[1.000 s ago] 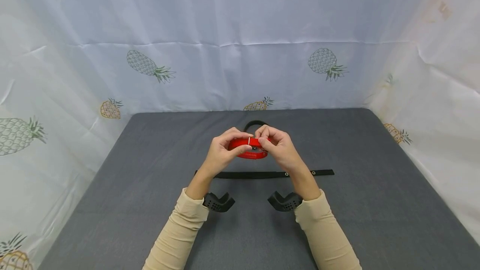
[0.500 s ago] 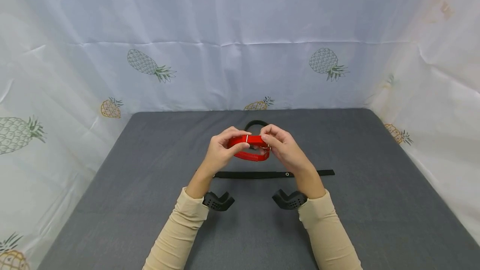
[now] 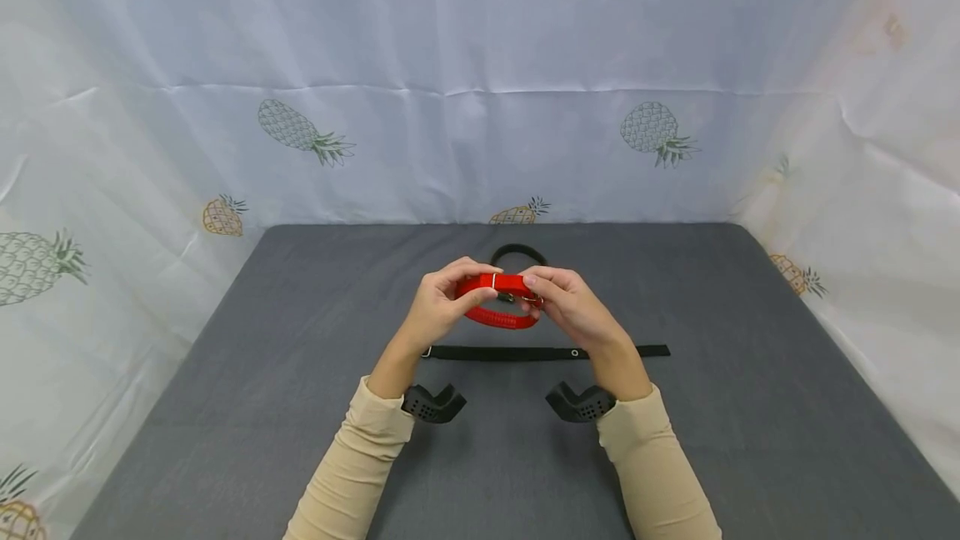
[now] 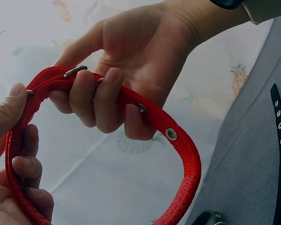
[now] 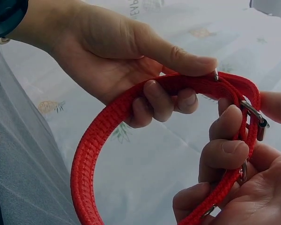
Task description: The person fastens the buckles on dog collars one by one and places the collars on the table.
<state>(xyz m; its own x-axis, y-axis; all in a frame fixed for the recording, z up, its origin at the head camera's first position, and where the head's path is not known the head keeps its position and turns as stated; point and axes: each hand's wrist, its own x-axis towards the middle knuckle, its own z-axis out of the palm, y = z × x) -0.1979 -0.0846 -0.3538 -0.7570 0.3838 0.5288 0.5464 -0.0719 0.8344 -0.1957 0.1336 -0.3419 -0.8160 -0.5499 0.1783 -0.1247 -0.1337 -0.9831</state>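
Between my two raised hands hangs a red collar (image 3: 501, 320), bent into a loop. My left hand (image 3: 437, 305) pinches its far side between thumb and fingers, close to a thin silver keeper ring on the strap. On the other side my right hand (image 3: 576, 307) grips the collar by its metal buckle (image 5: 255, 115). In the right wrist view the strap runs doubled through this buckle. Metal eyelets (image 4: 171, 134) dot the collar, and its lower stretch looks thicker and ribbed. My right fingers cover part of the strap in the left wrist view.
A long black strap (image 3: 510, 353) with metal eyelets lies across the grey table (image 3: 322, 440) in front of my wrists. Behind my hands lies a looped black band (image 3: 519, 247), partly hidden. A white pineapple-print curtain (image 3: 450, 140) hangs at the back and sides.
My right hand has shifted slightly to the right along the collar, and its fingers have moved round toward the buckle. The left hand keeps its pinch almost in place.
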